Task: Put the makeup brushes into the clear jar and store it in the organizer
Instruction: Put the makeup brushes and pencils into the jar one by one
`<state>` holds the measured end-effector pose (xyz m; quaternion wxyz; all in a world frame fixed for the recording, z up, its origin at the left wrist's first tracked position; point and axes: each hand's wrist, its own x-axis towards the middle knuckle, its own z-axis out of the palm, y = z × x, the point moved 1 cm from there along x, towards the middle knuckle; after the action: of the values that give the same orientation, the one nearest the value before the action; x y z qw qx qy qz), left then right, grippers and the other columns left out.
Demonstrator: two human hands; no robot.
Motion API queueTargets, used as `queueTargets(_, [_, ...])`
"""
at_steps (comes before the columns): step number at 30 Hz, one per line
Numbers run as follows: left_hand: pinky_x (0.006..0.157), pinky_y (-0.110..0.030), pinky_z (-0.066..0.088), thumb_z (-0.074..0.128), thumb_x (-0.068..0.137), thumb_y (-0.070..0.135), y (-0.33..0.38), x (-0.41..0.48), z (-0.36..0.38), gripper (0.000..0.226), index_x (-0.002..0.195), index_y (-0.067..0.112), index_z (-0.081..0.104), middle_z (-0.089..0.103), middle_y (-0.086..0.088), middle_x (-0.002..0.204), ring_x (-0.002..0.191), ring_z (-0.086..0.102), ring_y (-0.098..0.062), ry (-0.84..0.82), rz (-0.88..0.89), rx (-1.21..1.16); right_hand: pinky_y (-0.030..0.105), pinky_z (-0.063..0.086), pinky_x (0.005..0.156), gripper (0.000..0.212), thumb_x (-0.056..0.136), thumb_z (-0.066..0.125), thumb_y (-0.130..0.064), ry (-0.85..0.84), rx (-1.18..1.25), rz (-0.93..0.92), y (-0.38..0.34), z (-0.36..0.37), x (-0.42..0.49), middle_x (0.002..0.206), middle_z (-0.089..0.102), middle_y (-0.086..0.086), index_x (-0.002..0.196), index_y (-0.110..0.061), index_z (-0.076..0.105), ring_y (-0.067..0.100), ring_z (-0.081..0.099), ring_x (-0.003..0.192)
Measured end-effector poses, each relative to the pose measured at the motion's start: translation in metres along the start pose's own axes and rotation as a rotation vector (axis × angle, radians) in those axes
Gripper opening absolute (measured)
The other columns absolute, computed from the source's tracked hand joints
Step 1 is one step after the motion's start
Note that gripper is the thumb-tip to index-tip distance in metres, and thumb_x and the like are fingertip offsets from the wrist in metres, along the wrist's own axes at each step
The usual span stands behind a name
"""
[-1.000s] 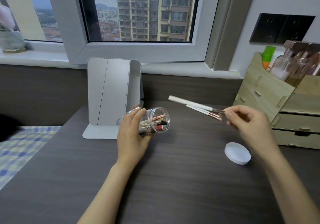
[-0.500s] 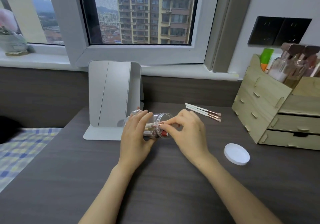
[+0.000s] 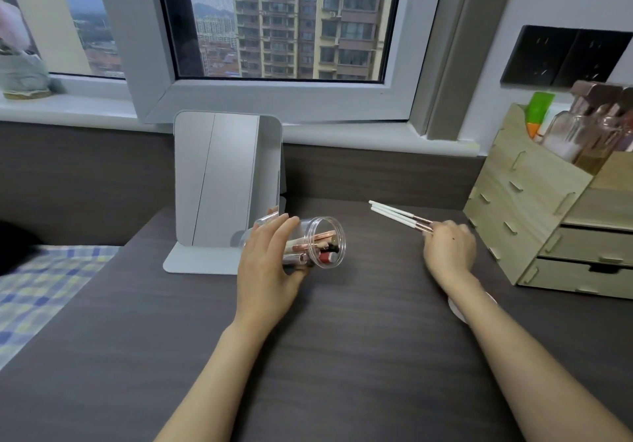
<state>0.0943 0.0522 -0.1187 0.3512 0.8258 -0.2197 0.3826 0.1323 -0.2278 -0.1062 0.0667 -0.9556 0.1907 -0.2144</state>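
Dark wood-grain desk point(image 3: 342, 356) runs under a window, with a folding mirror point(image 3: 219, 181) standing just behind the left hand point(image 3: 270, 267). That hand wraps the clear jar point(image 3: 313, 242), which is tipped on its side with its open mouth facing the right hand point(image 3: 448, 253); several brushes and rose-gold tubes lie inside it. Half a second ago the right hand was at the jar's mouth, pushing a brush in; it has since moved away toward the wooden organizer point(image 3: 534, 202) and now has its fingers closed around the rose-gold ends of the two white-handled makeup brushes point(image 3: 397, 217), which lie on the desk, handles pointing back toward the jar. The brushes themselves sit where they did before. A white lid point(image 3: 457, 308) lies on the desk, mostly hidden beneath the right wrist. Glass bottles point(image 3: 582, 133) and a green tube point(image 3: 539, 107) stand in the organizer's top compartment. No writing or brand can be read on anything.
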Motion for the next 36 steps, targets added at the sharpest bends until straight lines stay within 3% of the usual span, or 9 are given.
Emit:
queueTargets(4, [0.090, -0.058, 0.044, 0.085, 0.056, 0.003, -0.001, 0.000, 0.001, 0.078, 0.124, 0.017, 0.047, 0.059, -0.012, 0.124, 0.119, 0.046, -0.024, -0.003, 0.016, -0.004, 0.039, 0.039, 0.091, 0.027, 0.090, 0.057, -0.027, -0.047, -0.160, -0.017, 0.011, 0.015, 0.019, 0.109, 0.065, 0.016, 0.106, -0.006, 0.065, 0.035, 0.051, 0.107])
queueTargets(11, [0.089, -0.060, 0.045, 0.087, 0.053, 0.001, -0.001, 0.000, 0.001, 0.081, 0.123, 0.017, 0.047, 0.058, -0.009, 0.123, 0.119, 0.045, -0.021, -0.018, 0.026, -0.010, 0.041, 0.041, 0.088, 0.033, 0.085, 0.062, -0.030, -0.013, -0.167, -0.042, 0.015, 0.023, 0.032, 0.107, 0.064, 0.021, 0.101, -0.001, 0.059, 0.037, 0.053, 0.104])
queueTargets(21, [0.091, -0.059, 0.044, 0.085, 0.054, 0.000, 0.001, 0.001, 0.000, 0.081, 0.123, 0.016, 0.047, 0.059, -0.012, 0.123, 0.119, 0.044, -0.022, -0.020, 0.029, -0.012, 0.041, 0.044, 0.087, 0.034, 0.096, 0.045, -0.027, -0.174, -0.201, -0.157, 0.010, 0.021, 0.025, 0.119, 0.058, 0.020, 0.113, 0.002, 0.053, 0.036, 0.052, 0.110])
queueTargets(23, [0.091, -0.058, 0.045, 0.084, 0.052, -0.002, 0.001, 0.001, 0.000, 0.081, 0.122, 0.016, 0.047, 0.059, -0.012, 0.122, 0.119, 0.044, -0.022, -0.013, 0.029, -0.010, 0.041, 0.046, 0.081, 0.030, 0.098, 0.042, -0.024, -0.168, -0.060, -0.109, 0.004, 0.010, 0.012, 0.113, 0.060, 0.022, 0.107, 0.002, 0.052, 0.039, 0.056, 0.104])
queueTargets(26, [0.093, -0.054, 0.045, 0.084, 0.052, -0.002, 0.001, 0.001, 0.001, 0.081, 0.122, 0.016, 0.047, 0.060, -0.013, 0.122, 0.118, 0.044, -0.021, 0.003, 0.029, -0.005, 0.037, 0.042, 0.070, 0.018, 0.095, 0.047, -0.016, -0.034, 0.407, -0.046, 0.002, -0.021, -0.008, 0.087, 0.065, 0.017, 0.093, -0.001, 0.057, 0.037, 0.060, 0.087])
queueTargets(30, [0.094, -0.050, 0.045, 0.085, 0.055, 0.001, 0.000, -0.001, 0.000, 0.079, 0.124, 0.015, 0.048, 0.059, -0.012, 0.124, 0.118, 0.046, -0.022, 0.008, 0.011, -0.008, 0.015, 0.041, 0.050, 0.018, 0.092, 0.053, -0.013, -0.046, 0.977, -0.151, 0.006, -0.080, -0.046, 0.055, 0.055, -0.007, 0.079, -0.013, 0.065, 0.008, 0.050, 0.051])
queueTargets(32, [0.093, -0.053, 0.046, 0.085, 0.056, 0.001, 0.001, 0.000, 0.000, 0.077, 0.124, 0.013, 0.050, 0.059, -0.012, 0.124, 0.117, 0.050, -0.026, 0.007, -0.002, -0.007, 0.008, 0.040, 0.049, 0.019, 0.091, 0.056, -0.015, -0.012, 1.015, -0.246, 0.003, -0.103, -0.066, 0.056, 0.058, -0.009, 0.076, -0.020, 0.065, 0.004, 0.051, 0.048])
queueTargets(36, [0.093, -0.052, 0.046, 0.085, 0.057, 0.002, 0.005, 0.000, 0.000, 0.073, 0.122, 0.009, 0.053, 0.059, -0.011, 0.124, 0.116, 0.053, -0.031, 0.001, -0.007, -0.009, 0.015, 0.044, 0.053, 0.017, 0.088, 0.059, -0.008, 0.137, 0.885, -0.390, -0.025, -0.118, -0.091, 0.056, 0.059, -0.003, 0.075, -0.018, 0.064, 0.014, 0.057, 0.057])
